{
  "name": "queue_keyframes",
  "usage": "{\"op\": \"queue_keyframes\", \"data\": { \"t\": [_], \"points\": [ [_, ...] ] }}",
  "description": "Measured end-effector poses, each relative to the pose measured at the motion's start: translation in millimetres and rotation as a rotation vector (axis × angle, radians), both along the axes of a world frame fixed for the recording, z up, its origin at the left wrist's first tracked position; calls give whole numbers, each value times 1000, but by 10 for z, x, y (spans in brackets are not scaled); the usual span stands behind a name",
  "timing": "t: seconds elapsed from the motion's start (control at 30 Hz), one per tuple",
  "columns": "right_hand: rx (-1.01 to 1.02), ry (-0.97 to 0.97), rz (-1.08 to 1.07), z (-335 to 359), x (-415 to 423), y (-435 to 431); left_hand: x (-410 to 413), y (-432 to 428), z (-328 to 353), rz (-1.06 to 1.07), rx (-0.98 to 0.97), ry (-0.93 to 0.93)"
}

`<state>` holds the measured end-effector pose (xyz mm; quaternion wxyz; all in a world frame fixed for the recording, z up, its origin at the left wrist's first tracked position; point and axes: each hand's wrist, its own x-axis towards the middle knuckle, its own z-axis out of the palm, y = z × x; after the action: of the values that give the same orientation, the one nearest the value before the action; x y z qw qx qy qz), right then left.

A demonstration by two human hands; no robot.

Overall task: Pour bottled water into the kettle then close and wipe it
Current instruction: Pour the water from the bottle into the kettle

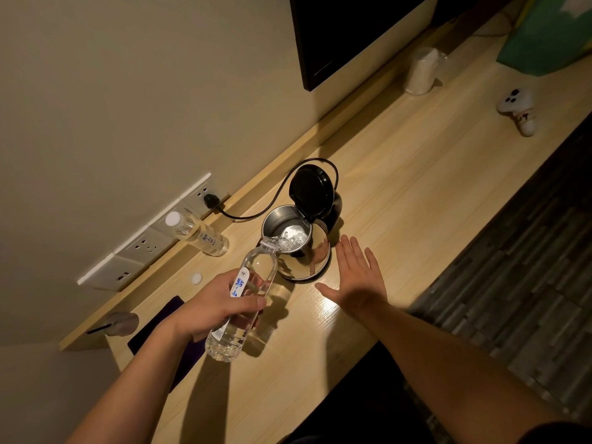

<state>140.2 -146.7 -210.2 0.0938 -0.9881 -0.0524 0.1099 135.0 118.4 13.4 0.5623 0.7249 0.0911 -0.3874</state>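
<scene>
A steel kettle point(315, 256) stands on the wooden desk point(416, 193) with its black lid point(310, 191) swung up and open. My left hand point(221, 304) grips a clear water bottle point(253, 283) tilted with its mouth over the kettle's rim, and water streams into the kettle. My right hand point(355, 272) lies flat with straight fingers on the desk just right of the kettle, holding nothing. The bottle's white cap point(196, 278) lies on the desk to the left. A dark cloth point(160, 328) sits under my left wrist.
A second capped bottle point(200, 235) lies by the wall sockets point(144, 241), where the kettle's cord point(256, 213) is plugged in. Farther right are stacked plastic cups point(421, 72), a white toy point(517, 108), a green bag point(551, 36) and a dark screen point(346, 30).
</scene>
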Motion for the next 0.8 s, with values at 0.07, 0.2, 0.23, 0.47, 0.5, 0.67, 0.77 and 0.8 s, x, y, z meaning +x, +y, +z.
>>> {"op": "queue_keyframes", "data": {
  "t": [0.07, 0.2, 0.23, 0.47, 0.5, 0.67, 0.77, 0.8],
  "points": [
    [3, -1, 0, 2, 4, 2, 10, 8, -6, -8, -15, -5],
    [10, 1, 1, 2, 6, -2, 23, 34, -29, -24, -17, -29],
    [9, 0, 1, 2, 5, -2, 24, 40, -37, -22, -16, -33],
    [10, -5, -3, -3, 5, -2, 53, 89, -92, -31, -22, -36],
    [9, -3, -3, -2, 8, 1, 57, 101, -98, -38, -21, -37],
    [0, 6, -1, 1, 10, -1, 76, 151, -136, -53, -25, -25],
    [13, -5, -1, 3, 3, -5, 83, 174, -161, -54, -43, -5],
    [15, -6, -1, 3, 3, -6, 86, 181, -169, -54, -54, 3]
  ]
}}
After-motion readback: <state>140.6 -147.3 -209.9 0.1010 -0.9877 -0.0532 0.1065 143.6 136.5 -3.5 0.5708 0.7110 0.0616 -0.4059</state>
